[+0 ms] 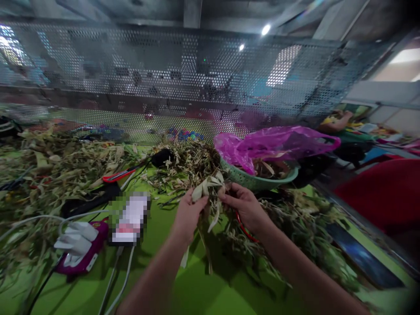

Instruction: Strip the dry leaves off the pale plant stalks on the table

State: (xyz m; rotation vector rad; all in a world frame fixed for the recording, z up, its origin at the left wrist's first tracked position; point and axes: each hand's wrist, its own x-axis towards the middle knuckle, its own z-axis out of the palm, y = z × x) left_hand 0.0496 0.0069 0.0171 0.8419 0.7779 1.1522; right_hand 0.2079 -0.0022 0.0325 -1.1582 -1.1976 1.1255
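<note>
Pinching a pale dried leaf strip (203,189) above the green surface (193,291), my left grip (187,211) and right grip (244,204) hide parts of it. Beyond, a magenta plastic bag (272,145) partly covers the mint-green basket (240,178). The phone (133,214) shows only a pixelated screen; dried leaves (39,162) heap on both sides.

The light is dim and uneven. Two small lamps (265,29) glare high beyond the fingers (230,199), and soft shadows darken the green tabletop (193,293) below them. Past the fingers, the perforated screen (157,78) looks hazy; to their left, the phone (131,216) is pixelated. Far right, a red surface (383,192) blurs, perhaps stretched by the lens, toward a blackened upper corner.
</note>
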